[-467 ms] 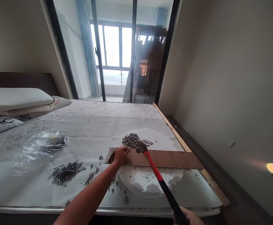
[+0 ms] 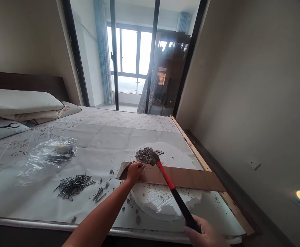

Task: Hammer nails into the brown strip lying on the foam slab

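My left hand (image 2: 135, 171) rests at the left end of a long brown board (image 2: 183, 176), thumb and fingertips pinched on a thin nail, mostly hidden by the fingers. In my right hand (image 2: 204, 231) is the black grip of a claw hammer (image 2: 169, 180) with a red neck. Its head hovers just right of the left fingertips, in front of a heap of grey stone chips (image 2: 145, 155). The board lies across a round white foam slab (image 2: 162, 204) with a broken front edge.
A pile of nails (image 2: 74, 185) and a few loose nails (image 2: 98, 195) lie to the left, among scattered stone bits. Behind them is a clear plastic bag (image 2: 49, 154). A wooden strip (image 2: 191, 140) runs along the bed's right side, near the wall. Pillows (image 2: 23, 103) are stacked far left.
The view has shifted slightly. The right hand has come further into view with the hammer, whose head is a little higher and nearer the left fingertips. The left hand stays on the board.
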Available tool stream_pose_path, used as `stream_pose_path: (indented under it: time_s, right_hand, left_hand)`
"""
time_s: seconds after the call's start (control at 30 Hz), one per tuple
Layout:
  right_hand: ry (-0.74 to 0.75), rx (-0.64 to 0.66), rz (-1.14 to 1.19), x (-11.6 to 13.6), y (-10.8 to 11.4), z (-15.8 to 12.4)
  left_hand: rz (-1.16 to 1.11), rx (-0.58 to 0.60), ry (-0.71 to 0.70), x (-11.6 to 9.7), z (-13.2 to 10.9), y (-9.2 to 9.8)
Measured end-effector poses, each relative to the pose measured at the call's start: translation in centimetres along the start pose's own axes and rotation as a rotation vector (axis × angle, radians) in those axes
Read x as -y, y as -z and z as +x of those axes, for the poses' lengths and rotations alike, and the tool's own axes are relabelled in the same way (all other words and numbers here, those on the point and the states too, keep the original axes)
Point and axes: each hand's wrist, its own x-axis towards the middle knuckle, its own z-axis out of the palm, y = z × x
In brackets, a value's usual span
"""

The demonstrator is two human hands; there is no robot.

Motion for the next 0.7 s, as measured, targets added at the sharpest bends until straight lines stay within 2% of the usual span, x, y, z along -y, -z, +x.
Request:
stream_pose_path:
  time_s: [0.1, 0.23, 0.4, 0.6, 0.7]
  right_hand:
    - [-0.047, 0.075, 0.095, 1.0, -0.5, 1.4]
    - [-0.071, 0.071, 0.172, 2.1, -0.9, 2.7]
    - [-0.061, 0.080, 0.153, 3.5, -1.0, 2.7]
    - [-0.148, 0.041, 0.146, 2.3, -2.7, 3.7]
    - [-0.148, 0.030, 0.187, 2.4, -2.6, 3.7]
  left_hand:
    - [0.017, -0.006, -0.007, 0.1, -0.2, 0.0]
    - [0.007, 0.006, 0.002, 0.3, -0.4, -0.2]
    - [0.004, 0.014, 0.005, 0.8, -0.3, -0.5]
    - [0.036, 0.016, 0.004, 0.6, -0.7, -0.2]
    - [0.067, 0.025, 0.002, 0.4, -0.9, -0.1]
